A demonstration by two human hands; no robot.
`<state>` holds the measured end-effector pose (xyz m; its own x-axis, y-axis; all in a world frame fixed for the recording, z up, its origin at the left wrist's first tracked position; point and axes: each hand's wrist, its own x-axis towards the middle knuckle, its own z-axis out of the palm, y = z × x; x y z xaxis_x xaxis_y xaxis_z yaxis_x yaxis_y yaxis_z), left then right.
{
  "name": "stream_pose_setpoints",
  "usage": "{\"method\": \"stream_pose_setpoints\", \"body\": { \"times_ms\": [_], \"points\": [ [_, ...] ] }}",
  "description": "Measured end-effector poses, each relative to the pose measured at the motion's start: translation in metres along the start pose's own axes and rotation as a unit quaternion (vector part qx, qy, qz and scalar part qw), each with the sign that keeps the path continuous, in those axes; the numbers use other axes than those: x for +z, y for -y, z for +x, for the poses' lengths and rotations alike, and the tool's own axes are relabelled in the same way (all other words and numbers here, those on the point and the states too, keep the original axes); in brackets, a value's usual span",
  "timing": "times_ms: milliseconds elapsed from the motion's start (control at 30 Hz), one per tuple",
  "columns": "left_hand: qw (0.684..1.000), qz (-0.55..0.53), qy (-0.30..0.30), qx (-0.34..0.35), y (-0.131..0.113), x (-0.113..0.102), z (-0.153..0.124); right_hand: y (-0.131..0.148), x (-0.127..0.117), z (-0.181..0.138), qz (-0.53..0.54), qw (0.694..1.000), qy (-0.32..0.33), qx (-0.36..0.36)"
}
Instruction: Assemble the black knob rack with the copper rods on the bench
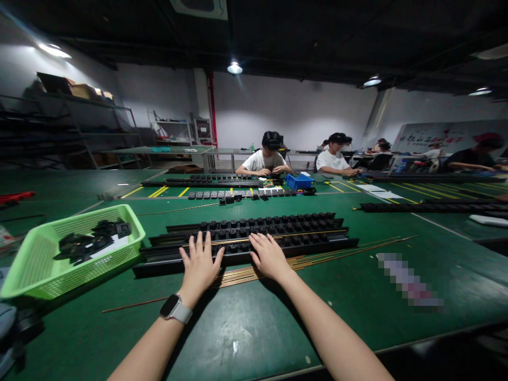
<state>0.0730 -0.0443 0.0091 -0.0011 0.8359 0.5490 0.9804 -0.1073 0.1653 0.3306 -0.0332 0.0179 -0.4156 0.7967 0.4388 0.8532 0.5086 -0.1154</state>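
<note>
Several long black rails (317, 246) with rows of black blocks set in them lie side by side across the green table in front of me. My left hand (198, 267) is open, its fingers spread over the nearest rails. Flat on the same rails, to the right, rests my right hand (270, 258), open, fingers stretched forward and close together. A thin brass-coloured rod (309, 233) runs along the rails; my fingertips touch or hover at it, I cannot tell which. A bundle of similar rods (238, 277) lies on the table below, partly under my right hand.
On the left stands a green plastic basket (85, 275) holding black parts. Across the table, a person (264, 160) works near a blue bin (299, 182) and a row of square black pieces (214, 194). More rails (428, 205) lie at the right.
</note>
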Motion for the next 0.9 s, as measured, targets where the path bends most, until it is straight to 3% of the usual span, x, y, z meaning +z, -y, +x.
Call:
{"method": "stream_pose_setpoints", "body": {
  "times_ms": [200,900],
  "points": [
    [0.999,0.007,0.033,-0.018,0.006,0.0,0.001,-0.001,0.002,0.0,0.0,1.0,-0.002,-0.001],
    [0.998,0.02,0.027,0.044,-0.008,-0.006,-0.002,0.0,0.0,0.0,0.012,1.0,-0.001,0.007]
  ]
}}
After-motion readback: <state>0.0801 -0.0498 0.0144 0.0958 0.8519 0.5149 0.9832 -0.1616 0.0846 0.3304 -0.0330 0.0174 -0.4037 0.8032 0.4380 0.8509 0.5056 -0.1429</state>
